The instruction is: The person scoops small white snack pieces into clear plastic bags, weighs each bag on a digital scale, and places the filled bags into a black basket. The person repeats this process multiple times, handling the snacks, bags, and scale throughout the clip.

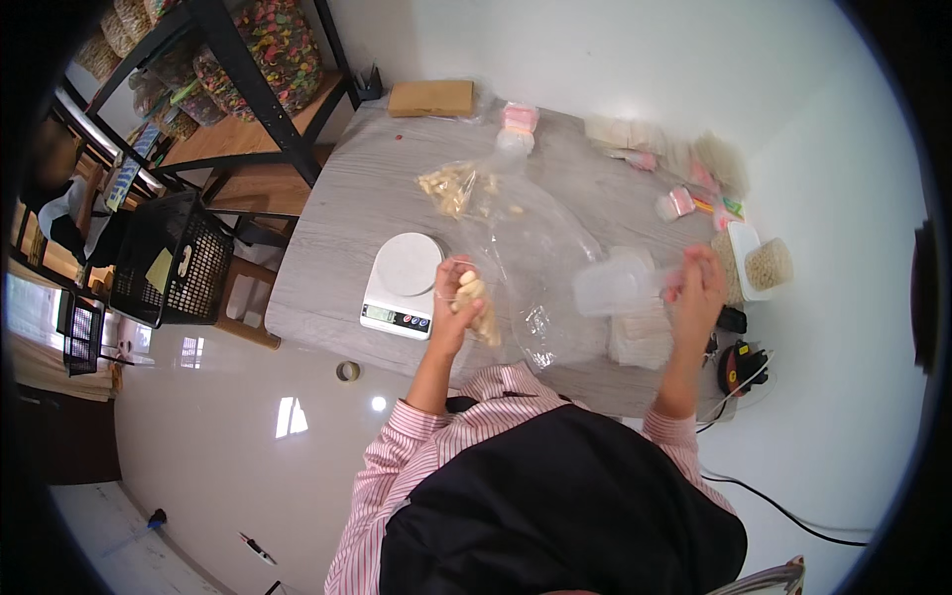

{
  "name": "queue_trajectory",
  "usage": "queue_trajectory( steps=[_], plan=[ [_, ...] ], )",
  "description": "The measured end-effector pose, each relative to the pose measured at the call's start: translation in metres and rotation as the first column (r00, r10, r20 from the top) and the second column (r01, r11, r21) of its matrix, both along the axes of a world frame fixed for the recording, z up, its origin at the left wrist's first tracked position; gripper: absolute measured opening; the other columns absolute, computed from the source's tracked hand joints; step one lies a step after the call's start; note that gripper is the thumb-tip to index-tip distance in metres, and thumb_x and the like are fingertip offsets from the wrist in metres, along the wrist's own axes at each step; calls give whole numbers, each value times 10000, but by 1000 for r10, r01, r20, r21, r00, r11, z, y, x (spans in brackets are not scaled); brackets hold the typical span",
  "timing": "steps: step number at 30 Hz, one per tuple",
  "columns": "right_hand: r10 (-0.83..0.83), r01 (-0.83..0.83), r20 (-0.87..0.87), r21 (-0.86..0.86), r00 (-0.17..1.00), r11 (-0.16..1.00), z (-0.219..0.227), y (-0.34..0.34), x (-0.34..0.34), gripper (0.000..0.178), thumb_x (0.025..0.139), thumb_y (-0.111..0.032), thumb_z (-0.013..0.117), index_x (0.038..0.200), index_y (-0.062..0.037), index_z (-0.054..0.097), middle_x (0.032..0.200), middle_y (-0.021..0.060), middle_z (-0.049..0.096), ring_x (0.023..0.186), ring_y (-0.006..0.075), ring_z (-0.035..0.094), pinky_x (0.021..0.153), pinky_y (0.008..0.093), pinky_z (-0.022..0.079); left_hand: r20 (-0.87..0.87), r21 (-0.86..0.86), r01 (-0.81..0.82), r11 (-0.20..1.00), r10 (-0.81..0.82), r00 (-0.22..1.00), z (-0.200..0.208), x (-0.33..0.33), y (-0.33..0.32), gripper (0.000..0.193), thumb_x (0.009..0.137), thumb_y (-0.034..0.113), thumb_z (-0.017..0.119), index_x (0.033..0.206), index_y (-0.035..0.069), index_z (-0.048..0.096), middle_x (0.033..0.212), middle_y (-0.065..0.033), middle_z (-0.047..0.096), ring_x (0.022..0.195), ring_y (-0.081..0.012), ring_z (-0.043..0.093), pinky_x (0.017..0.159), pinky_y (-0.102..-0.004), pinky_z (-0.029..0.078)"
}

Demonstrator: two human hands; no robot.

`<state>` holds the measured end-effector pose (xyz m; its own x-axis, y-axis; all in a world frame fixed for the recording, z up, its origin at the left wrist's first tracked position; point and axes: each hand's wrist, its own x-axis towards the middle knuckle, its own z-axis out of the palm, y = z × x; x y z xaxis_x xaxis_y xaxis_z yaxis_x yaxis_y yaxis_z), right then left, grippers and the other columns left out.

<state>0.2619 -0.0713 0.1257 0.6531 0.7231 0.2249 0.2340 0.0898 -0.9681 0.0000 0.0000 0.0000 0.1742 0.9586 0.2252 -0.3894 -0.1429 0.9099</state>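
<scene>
My left hand (458, 302) is wrapped round a small clear plastic bag (484, 322) with pale, rounded snack pieces in it, held just right of a white kitchen scale (397, 288). Over the right part of the table, my right hand (698, 290) grips a translucent plastic scoop (607, 284), slightly smeared by motion; nothing shows inside it. Between and beyond my hands lies a large clear bag (545, 248), its far left part holding more of the pale snack pieces (458, 190). Under the scoop, a stack of flat clear bags (640, 337) is partly hidden.
A cardboard piece (430, 98) and pink-and-white packets (519, 119) lie along the table's back. White tubs (764, 263) and a black-and-red device (742, 369) with cables stand at the right. Left are a shelf (238, 129) with filled bags and a black basket (169, 263).
</scene>
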Motion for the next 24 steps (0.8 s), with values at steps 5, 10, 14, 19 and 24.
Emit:
queue_trajectory(
  steps=[5, 10, 14, 19, 24],
  plan=[
    [-142, 209, 197, -376, 970, 903, -74, -62, 43, 73, 857, -115, 496, 881, -60, 538, 556, -20, 461, 442, 60, 443, 421, 200, 354, 183, -34, -52, 998, 57, 981, -1, -17, 5, 730, 582, 341, 679, 1176, 40, 379, 946, -40, 435, 882, -131, 437, 770, -238, 373],
    [-161, 157, 1, -225, 987, 962, -142, -82, 13, 127, 878, -127, 477, 965, -39, 506, 685, 48, 546, 528, 89, 513, 476, 215, 408, 1, 81, -84, 993, 84, 996, 9, -22, -2, 819, 578, 221, 752, 1220, 46, 274, 931, -40, 417, 865, -136, 433, 736, -254, 386],
    [-87, 47, -400, -109, 912, 993, -193, -59, -17, 204, 887, -140, 470, 1050, -18, 477, 830, 89, 568, 650, 123, 550, 565, 237, 449, -105, 127, -123, 984, 136, 985, 13, -19, -3, 825, 563, 176, 762, 1217, 43, 276, 953, -47, 410, 857, -138, 434, 740, -257, 392],
    [-11, -72, -544, -131, 839, 989, -234, -28, -29, 269, 868, -166, 515, 1082, -8, 472, 908, 105, 534, 773, 176, 548, 666, 259, 450, -167, 93, -149, 984, 163, 972, 13, -18, -6, 832, 547, 151, 775, 1208, 40, 282, 964, -58, 399, 870, -140, 428, 753, -262, 398],
    [-101, 253, 604, -172, 790, 952, -222, -48, -33, 298, 788, -113, 577, 1052, -11, 485, 912, 112, 512, 762, 190, 522, 659, 288, 423, -331, 128, -224, 966, 255, 909, 13, -18, -10, 864, 544, 160, 784, 1225, 42, 267, 997, -79, 393, 905, -165, 429, 774, -285, 402]
  ],
)
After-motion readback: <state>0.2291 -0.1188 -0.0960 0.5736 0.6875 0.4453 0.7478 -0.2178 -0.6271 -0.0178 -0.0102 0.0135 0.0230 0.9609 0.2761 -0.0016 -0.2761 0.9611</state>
